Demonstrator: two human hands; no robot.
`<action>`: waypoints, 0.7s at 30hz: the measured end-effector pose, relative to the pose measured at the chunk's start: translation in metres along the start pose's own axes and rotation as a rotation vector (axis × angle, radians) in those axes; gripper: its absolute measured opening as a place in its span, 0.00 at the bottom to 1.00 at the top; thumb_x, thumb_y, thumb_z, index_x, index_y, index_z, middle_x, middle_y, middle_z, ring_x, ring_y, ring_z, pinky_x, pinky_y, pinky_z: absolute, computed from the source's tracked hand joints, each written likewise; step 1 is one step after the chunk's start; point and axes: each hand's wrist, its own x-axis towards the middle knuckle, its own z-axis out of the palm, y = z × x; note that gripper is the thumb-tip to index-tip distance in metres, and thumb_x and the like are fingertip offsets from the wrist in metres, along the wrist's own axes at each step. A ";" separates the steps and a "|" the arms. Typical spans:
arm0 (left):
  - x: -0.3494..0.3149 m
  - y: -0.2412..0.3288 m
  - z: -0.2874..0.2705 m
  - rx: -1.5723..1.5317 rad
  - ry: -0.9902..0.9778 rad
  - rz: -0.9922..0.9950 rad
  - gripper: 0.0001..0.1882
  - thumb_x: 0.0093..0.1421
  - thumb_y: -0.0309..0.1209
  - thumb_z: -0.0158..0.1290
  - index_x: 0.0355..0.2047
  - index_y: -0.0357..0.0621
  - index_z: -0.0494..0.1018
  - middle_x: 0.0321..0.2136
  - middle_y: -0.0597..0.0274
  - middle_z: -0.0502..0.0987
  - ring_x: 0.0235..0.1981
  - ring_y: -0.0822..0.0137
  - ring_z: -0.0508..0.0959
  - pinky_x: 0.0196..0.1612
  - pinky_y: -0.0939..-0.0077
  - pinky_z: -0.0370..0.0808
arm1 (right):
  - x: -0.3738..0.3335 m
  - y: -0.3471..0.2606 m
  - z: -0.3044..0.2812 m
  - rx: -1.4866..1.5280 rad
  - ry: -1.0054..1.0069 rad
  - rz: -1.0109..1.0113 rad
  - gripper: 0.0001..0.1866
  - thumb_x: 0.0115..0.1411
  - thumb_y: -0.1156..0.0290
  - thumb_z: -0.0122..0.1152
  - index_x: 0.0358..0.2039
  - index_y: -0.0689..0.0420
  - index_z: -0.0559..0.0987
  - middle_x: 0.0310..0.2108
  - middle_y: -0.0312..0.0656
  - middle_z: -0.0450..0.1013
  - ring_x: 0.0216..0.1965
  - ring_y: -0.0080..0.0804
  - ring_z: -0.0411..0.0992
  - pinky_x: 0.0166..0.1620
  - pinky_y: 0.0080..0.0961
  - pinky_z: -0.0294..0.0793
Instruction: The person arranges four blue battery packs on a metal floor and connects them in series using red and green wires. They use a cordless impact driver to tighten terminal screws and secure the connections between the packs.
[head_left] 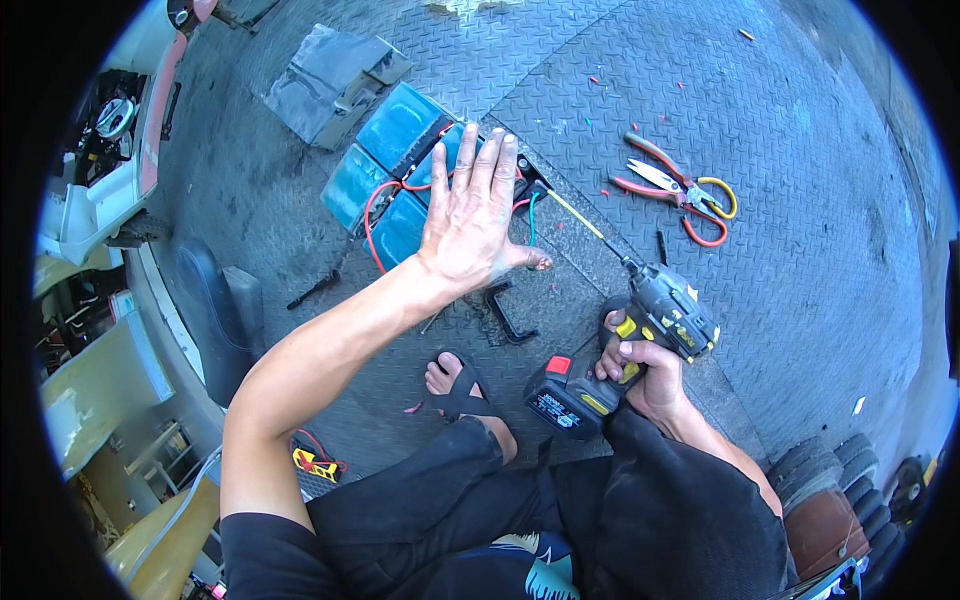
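My left hand point(470, 215) is spread flat over a group of teal batteries point(398, 128), its fingers stretched and holding nothing. Whether the palm presses on them I cannot tell. My right hand point(655, 375) is wrapped around the handle of a black and yellow cordless impact driver point(680, 308). From its chuck a long, thin yellow bit point(578, 218) reaches to the right edge of the batteries, by a small black part point(531, 180). A red wire point(370, 215) loops across the battery tops. Near the bit's tip hangs a green wire point(532, 222).
Red-handled pliers point(665, 152) and other hand tools lie to the right on the diamond-plate floor. A grey plastic cover point(335, 80) sits beyond the batteries. Close to my feet is a black bracket point(508, 315). A black seat point(212, 315) stands at left, tyres point(808, 468) at lower right.
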 end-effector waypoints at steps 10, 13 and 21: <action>0.004 -0.029 -0.022 -0.022 -0.143 0.155 0.84 0.37 0.62 0.80 0.84 0.37 0.44 0.84 0.45 0.50 0.85 0.40 0.44 0.85 0.36 0.39 | 0.004 0.008 0.006 -0.011 -0.030 0.040 0.23 0.58 0.78 0.65 0.55 0.66 0.77 0.26 0.41 0.74 0.26 0.31 0.73 0.40 0.39 0.80; 0.005 -0.029 -0.021 -0.009 -0.137 0.151 0.84 0.37 0.62 0.80 0.84 0.38 0.45 0.83 0.45 0.51 0.85 0.41 0.45 0.85 0.36 0.40 | 0.006 0.009 0.006 -0.020 -0.027 0.037 0.23 0.58 0.77 0.65 0.55 0.66 0.77 0.26 0.41 0.74 0.26 0.31 0.73 0.41 0.39 0.80; 0.004 -0.030 -0.021 -0.050 -0.121 0.150 0.82 0.38 0.62 0.80 0.84 0.38 0.46 0.83 0.45 0.52 0.85 0.42 0.46 0.85 0.37 0.40 | 0.014 0.018 0.000 -0.025 -0.027 0.043 0.24 0.58 0.75 0.66 0.55 0.65 0.77 0.27 0.40 0.74 0.27 0.31 0.73 0.42 0.40 0.80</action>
